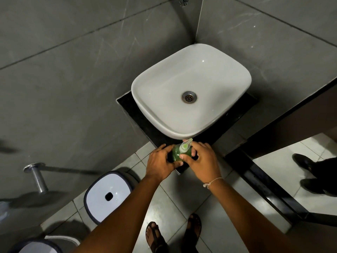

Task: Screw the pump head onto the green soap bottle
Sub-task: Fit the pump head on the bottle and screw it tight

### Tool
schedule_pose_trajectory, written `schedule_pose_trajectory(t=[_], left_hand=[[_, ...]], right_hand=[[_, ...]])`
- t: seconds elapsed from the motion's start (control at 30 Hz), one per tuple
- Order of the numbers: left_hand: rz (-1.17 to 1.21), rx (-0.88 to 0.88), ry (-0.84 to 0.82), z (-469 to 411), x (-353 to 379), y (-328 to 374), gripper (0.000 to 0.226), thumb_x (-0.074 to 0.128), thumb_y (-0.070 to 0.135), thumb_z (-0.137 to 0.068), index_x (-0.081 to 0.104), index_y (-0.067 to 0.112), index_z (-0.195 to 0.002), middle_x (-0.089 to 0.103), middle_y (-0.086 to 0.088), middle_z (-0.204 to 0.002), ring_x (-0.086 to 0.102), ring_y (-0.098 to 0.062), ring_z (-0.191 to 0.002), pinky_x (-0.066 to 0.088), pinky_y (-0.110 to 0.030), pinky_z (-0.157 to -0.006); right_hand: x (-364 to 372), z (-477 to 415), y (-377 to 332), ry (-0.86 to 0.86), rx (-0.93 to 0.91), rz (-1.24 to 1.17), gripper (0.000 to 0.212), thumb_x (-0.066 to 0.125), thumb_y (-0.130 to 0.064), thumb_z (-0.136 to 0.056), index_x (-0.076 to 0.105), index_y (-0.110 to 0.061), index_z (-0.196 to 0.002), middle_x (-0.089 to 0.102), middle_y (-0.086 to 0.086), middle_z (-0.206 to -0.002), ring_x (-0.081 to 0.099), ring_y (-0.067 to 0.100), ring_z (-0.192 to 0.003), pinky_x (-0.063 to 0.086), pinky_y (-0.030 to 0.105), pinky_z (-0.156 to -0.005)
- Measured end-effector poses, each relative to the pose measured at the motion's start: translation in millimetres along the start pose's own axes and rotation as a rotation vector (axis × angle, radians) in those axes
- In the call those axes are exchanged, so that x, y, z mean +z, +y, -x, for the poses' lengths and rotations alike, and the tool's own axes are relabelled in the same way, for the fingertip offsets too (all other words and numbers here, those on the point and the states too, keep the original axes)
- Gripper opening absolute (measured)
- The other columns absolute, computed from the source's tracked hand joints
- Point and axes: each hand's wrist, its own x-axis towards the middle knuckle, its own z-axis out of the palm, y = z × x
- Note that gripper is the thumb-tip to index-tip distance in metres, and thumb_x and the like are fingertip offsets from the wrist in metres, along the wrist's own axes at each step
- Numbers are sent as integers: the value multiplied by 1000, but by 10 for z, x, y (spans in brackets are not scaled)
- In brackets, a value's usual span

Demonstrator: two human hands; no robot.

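Note:
The green soap bottle stands on the front corner of the black counter, just before the white basin. My left hand wraps the bottle's left side and holds it. A pale pump head sits on top of the bottle, its nozzle pointing toward the basin. My right hand comes in from the right, with thumb and fingers closed around the collar at the base of the pump head. The bottle's lower part is hidden behind both hands.
A white basin with a metal drain fills the counter. A tap juts out above it. A white lidded bin stands on the floor tiles at lower left, a metal wall holder farther left. Another person's shoes are at the right.

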Motion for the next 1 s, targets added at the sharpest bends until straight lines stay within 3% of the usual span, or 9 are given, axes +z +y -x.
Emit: schedule_pose_trajectory(t=[0.1,0.2,0.3,0.43,0.53,0.63,0.73,0.9,1.0], left_hand=[[2,-6,8,10,10,5,79,83,49,-78,53,30,-149,51,-10,-159,37,-23,-155,37,-40,-125],[28,-6,19,13,19,6,78,84,47,-77,55,29,-147,55,-7,-156,39,-22,-154,39,-39,-124],[32,-6,17,9,20,-3,78,84,46,-77,55,28,-148,56,-7,-155,39,-23,-154,39,-39,-123],[16,-3,-1,-11,3,0,79,84,47,-77,55,28,-148,54,-9,-156,38,-22,-155,38,-39,-125],[0,3,-5,-14,-6,-4,79,84,47,-78,54,27,-149,54,-8,-157,38,-22,-155,38,-38,-125],[-22,11,-12,-8,-22,7,79,84,47,-78,54,28,-149,52,-8,-158,38,-23,-155,37,-41,-126],[-25,15,-12,-5,-27,13,79,83,46,-79,53,28,-150,52,-9,-158,38,-23,-155,36,-42,-126],[-52,27,-33,2,-45,22,79,81,48,-81,51,28,-151,54,-7,-157,36,-22,-156,34,-42,-126],[-42,21,-28,5,-50,38,77,82,47,-80,53,29,-150,55,-12,-155,43,-27,-151,38,-44,-123]], right_hand=[[10,-44,59,0,69,-75,25,78,-31,-70,71,-19,-91,44,-11,-66,46,14,-69,49,40,-64],[80,-59,17,63,143,-139,31,84,-35,-63,64,-21,-82,58,-9,-70,57,17,-70,52,38,-62],[116,3,21,85,108,-127,35,81,-36,-65,63,-25,-93,65,-5,-86,59,17,-81,53,37,-68],[43,28,56,-43,23,-153,47,75,-26,-76,64,-29,-122,62,-4,-100,57,16,-93,52,36,-79],[35,-34,64,-39,33,-161,41,76,-19,-76,69,-25,-116,62,-4,-95,58,17,-92,53,36,-79],[71,-49,37,64,54,-90,29,83,-30,-68,70,-25,-94,48,-13,-71,50,14,-73,48,33,-63],[136,-12,10,129,87,-70,27,84,-32,-66,62,-27,-82,46,-9,-66,48,16,-70,47,37,-59],[24,-59,58,-32,-16,-73,46,79,-23,-71,67,-32,-114,49,-13,-78,45,10,-76,44,24,-68],[-26,-144,53,-71,-20,-10,42,75,-14,-71,71,-28,-110,50,-12,-76,46,12,-78,42,25,-68]])
